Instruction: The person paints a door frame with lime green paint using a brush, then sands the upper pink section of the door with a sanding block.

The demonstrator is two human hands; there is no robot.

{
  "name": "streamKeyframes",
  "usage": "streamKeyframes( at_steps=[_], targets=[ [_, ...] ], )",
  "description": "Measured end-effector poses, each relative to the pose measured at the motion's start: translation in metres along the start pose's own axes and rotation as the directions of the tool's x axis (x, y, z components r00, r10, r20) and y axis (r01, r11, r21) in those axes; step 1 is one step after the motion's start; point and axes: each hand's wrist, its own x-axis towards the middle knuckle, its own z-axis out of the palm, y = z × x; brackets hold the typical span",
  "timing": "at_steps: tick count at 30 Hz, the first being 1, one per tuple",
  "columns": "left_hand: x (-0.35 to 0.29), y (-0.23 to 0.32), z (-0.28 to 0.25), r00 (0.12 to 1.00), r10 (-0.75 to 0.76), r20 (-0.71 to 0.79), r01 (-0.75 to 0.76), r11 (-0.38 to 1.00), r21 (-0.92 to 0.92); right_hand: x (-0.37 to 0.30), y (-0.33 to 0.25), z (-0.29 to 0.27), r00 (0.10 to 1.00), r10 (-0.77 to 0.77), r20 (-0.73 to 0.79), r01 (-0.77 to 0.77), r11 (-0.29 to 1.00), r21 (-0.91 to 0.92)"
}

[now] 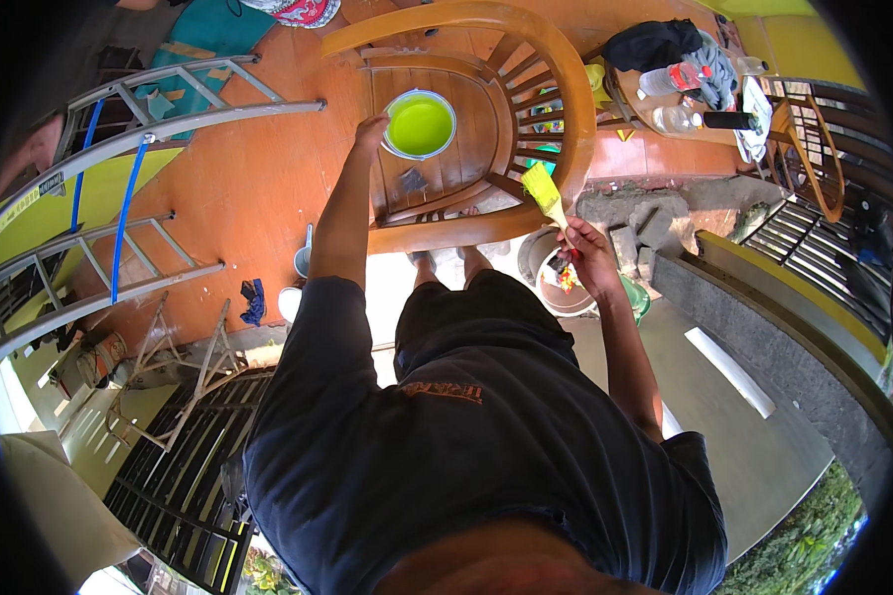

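Observation:
My right hand (pixel 590 260) is closed around the handle of a paintbrush (pixel 543 188), its wide bristles pointing up and covered in bright yellow-green paint. Beside the brush head runs the curved rail of a wooden armchair (pixel 577 109). On the chair's seat stands a round paint bucket (pixel 420 124) with lime-green paint inside. At the bucket's left edge, my left hand (pixel 370 131) grips the rim; its fingertips are partly hidden. A small grey scrap (pixel 413 180) lies on the seat near the bucket.
A metal ladder (pixel 189 124) lies along the left. To the right, a wooden table (pixel 625 84) bears bottles and cloths. Near my right forearm stands a round pot (pixel 566 299). A dark blue cloth (pixel 253 302) and a dipper (pixel 304 256) sit on the orange floor (pixel 208 208).

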Motion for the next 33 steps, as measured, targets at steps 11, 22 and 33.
streamKeyframes(
  at_steps=[11,22,33],
  targets=[
    [-0.072,-0.025,-0.002,0.988,-0.155,-0.020,0.151,0.980,-0.132,0.139,0.010,0.067,0.995,0.052,0.086,-0.020,0.941,-0.337],
    [-0.110,-0.131,-0.050,0.992,-0.048,0.115,-0.026,0.823,0.567,0.327,0.158,0.151,0.765,-0.537,0.357,0.505,0.154,-0.849],
    [-0.190,-0.084,-0.028,0.969,0.197,-0.148,-0.073,0.803,0.591,0.347,0.219,0.171,0.670,-0.673,0.315,0.419,-0.007,-0.908]
  ],
)
